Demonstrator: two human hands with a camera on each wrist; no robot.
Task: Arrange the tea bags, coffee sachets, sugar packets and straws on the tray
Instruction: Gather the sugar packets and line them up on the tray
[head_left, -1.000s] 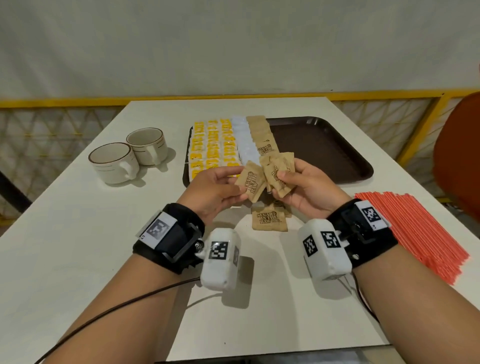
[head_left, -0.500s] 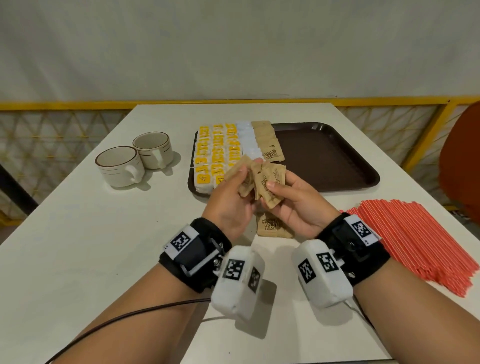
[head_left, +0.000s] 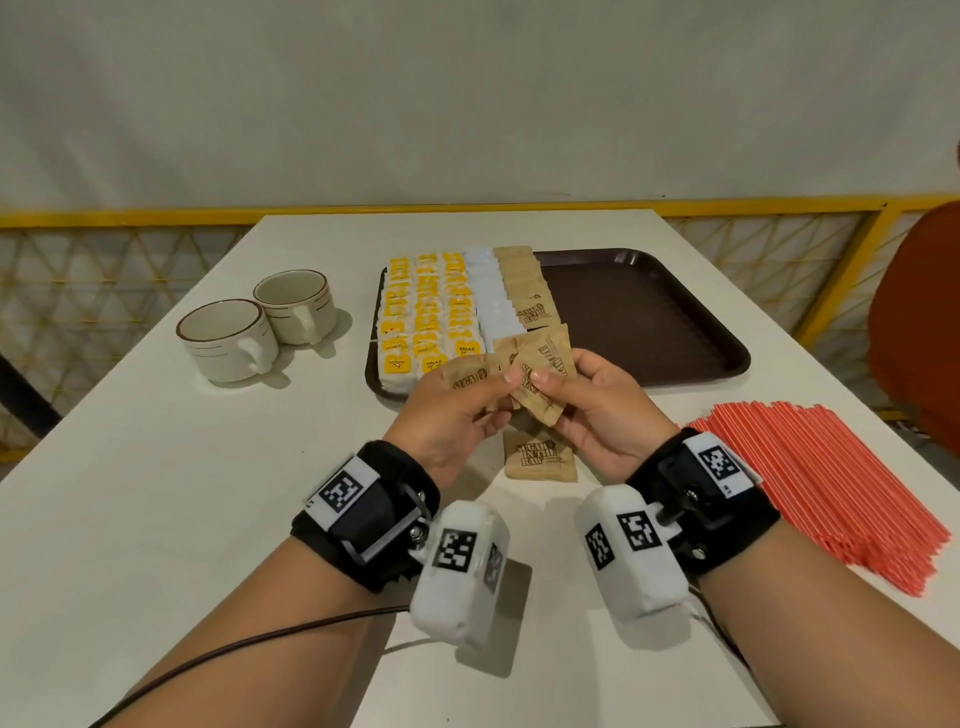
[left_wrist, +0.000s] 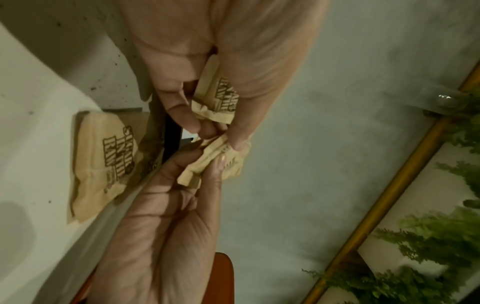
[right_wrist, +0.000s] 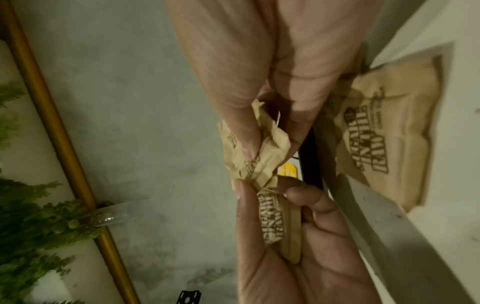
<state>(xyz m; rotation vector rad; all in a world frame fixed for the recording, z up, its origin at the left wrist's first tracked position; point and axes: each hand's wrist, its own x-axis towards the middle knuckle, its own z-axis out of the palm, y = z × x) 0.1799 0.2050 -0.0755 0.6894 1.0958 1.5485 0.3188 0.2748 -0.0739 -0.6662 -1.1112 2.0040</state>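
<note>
Head view: white rectangular worktop (head_left: 156, 493) against plain pale wall, yellow railing behind. Dark brown plastic tray (head_left: 649, 322) carrying yellow-labelled tea bags (head_left: 426, 317), white sachets (head_left: 491, 296), brown paper sugar packets (head_left: 524, 296). Red straws (head_left: 821, 478) piled at right.

Wrist views: left hand (left_wrist: 161, 236) and right hand (right_wrist: 311, 257) both pinching loose brown sugar packets (right_wrist: 272, 218) above worktop.
</note>
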